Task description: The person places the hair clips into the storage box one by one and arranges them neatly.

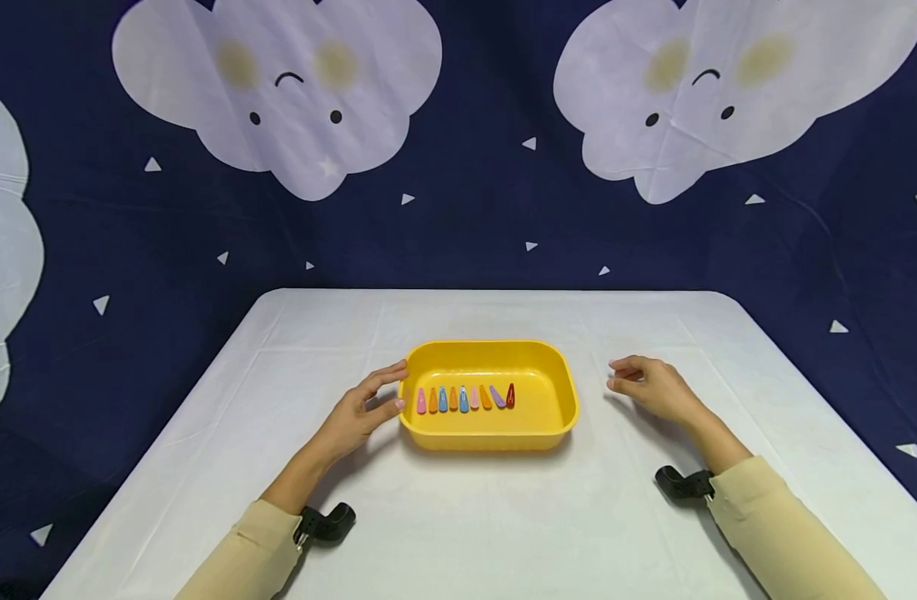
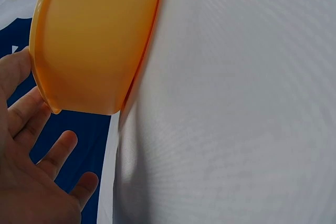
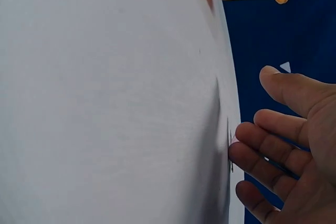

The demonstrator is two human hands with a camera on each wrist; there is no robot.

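Observation:
A yellow plastic tray (image 1: 488, 442) stands on the white table, its long side facing me. Inside it, several snap hair clips (image 1: 463, 399) form a row from the left to the middle: pink, orange, blue, purple, with a dark red clip (image 1: 511, 396) at the right end. My left hand (image 1: 356, 414) rests its thumb and fingertips against the tray's left rim, fingers spread and fairly straight. Off the tray's right side, my right hand (image 1: 653, 390) hovers low with loosely bent fingers. Something small and thin shows by its fingertips in the right wrist view; its kind is unclear.
The white cloth-covered table (image 1: 488, 533) extends around the tray on all sides. A dark blue curtain with white clouds (image 1: 278, 92) hangs behind its far edge. A black wrist strap mount (image 1: 327, 523) sits on the left wrist, and another mount (image 1: 683, 483) on the right.

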